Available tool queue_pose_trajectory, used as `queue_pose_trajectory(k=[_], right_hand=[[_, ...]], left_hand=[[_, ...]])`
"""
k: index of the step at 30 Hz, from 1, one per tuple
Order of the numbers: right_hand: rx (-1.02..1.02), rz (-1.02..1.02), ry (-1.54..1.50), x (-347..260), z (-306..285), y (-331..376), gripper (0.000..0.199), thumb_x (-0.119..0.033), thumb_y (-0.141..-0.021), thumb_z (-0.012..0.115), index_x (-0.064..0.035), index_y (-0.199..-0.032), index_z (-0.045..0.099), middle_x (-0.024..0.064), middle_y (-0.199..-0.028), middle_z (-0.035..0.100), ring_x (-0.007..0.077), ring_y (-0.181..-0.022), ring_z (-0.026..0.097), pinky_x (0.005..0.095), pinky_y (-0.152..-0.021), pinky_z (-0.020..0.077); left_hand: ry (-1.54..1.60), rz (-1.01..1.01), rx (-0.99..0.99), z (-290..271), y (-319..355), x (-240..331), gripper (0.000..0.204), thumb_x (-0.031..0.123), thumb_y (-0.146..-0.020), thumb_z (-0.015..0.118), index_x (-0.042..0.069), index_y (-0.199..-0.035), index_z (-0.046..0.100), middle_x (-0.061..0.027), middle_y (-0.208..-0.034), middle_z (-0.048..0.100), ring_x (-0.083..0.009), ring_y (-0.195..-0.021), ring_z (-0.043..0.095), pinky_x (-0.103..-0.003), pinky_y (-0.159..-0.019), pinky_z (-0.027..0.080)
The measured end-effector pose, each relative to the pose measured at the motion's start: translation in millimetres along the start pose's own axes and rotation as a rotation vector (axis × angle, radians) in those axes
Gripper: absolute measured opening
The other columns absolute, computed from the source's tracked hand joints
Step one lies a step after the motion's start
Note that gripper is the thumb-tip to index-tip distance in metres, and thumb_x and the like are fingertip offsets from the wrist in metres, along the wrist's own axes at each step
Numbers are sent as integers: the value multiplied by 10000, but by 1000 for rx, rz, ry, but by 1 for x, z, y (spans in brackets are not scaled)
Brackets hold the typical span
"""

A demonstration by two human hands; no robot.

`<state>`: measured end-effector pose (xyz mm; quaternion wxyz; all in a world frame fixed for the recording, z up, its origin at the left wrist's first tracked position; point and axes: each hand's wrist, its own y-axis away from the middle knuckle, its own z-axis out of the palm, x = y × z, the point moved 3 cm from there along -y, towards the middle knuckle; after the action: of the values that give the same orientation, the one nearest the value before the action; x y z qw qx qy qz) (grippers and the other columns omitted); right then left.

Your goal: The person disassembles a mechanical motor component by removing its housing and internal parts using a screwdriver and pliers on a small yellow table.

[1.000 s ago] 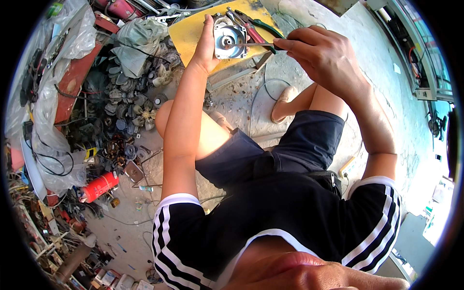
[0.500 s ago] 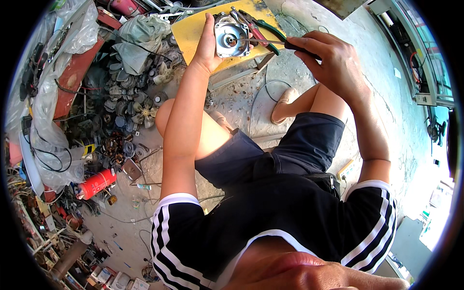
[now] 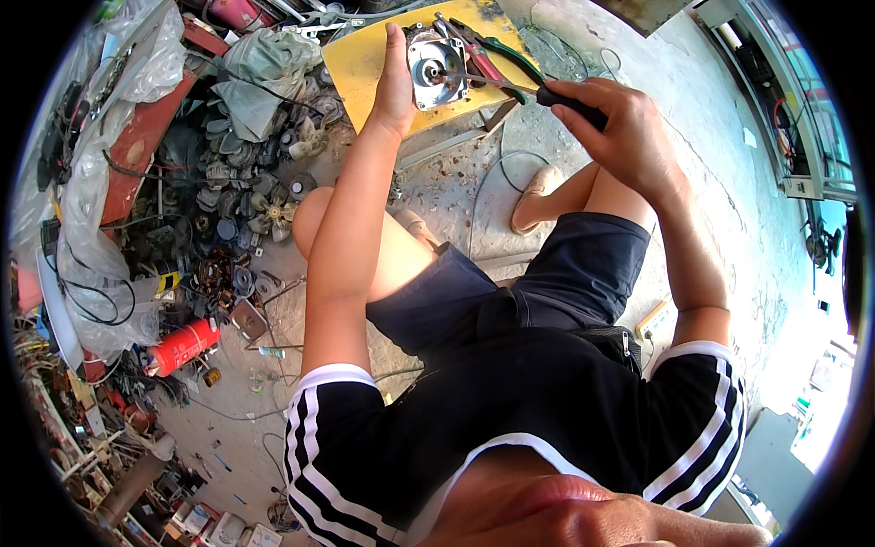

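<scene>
While the left hand [image 3: 394, 87] grips the motor housing [image 3: 436, 68], right hand [image 3: 624, 128] clenches a screwdriver [image 3: 547, 94]; likely unscrewing step, next needs tip seated squarely.

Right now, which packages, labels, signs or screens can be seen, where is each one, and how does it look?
Red canister: lying on the floor at the left, a cylinder with a pale label band.
Small boxes: lower left edge, pale, boxy, too blurred to tell more.
No signs or screens can be made out.
</scene>
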<state>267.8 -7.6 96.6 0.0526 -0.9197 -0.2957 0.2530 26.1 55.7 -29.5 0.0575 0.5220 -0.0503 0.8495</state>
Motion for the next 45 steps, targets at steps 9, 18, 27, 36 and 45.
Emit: queue_pose_trajectory(k=[9, 18, 27, 36, 45], right_hand=[[56, 13, -14, -4, 15, 8, 257, -207, -879, 681, -94, -1107, 713, 118, -844, 665, 299, -745, 656, 371, -679, 520], [90, 22, -101, -8, 26, 14, 269, -211, -868, 691, -70, -1096, 715, 141, -905, 693, 321, -786, 669, 368, -707, 534], [-48, 180, -472, 26, 33, 10, 298, -193, -897, 702, -32, -1148, 699, 86, -996, 728, 114, -819, 660, 280, -747, 523], [-85, 243, -627, 49, 30, 20, 313, -194, -936, 670, -49, -1214, 679, 61, -973, 701, 93, -843, 613, 259, -784, 508], [-11, 227, -468, 24, 26, 16, 278, -230, -892, 704, -66, -1116, 721, 68, -922, 736, 84, -818, 649, 263, -760, 511]], left_hand=[[-66, 89, 103, 3, 1, -2, 816, 713, -957, 182, 35, -1069, 623, -78, -902, 691, -156, -782, 683, -300, -714, 580], [-76, 204, 199, 3, 2, -2, 809, 706, -961, 184, 33, -1098, 611, -72, -893, 689, -144, -765, 679, -279, -670, 573], [-88, 110, 26, 4, 4, 6, 923, 798, -894, 146, 33, -1035, 643, -85, -897, 697, -162, -776, 696, -290, -687, 588], [-104, 97, 23, 4, 7, 13, 940, 810, -883, 158, 26, -1080, 636, -93, -941, 699, -182, -817, 701, -303, -722, 594], [-157, 192, -42, -3, -4, -6, 858, 755, -921, 227, 4, -1190, 544, -121, -1042, 682, -202, -885, 694, -318, -769, 582]])
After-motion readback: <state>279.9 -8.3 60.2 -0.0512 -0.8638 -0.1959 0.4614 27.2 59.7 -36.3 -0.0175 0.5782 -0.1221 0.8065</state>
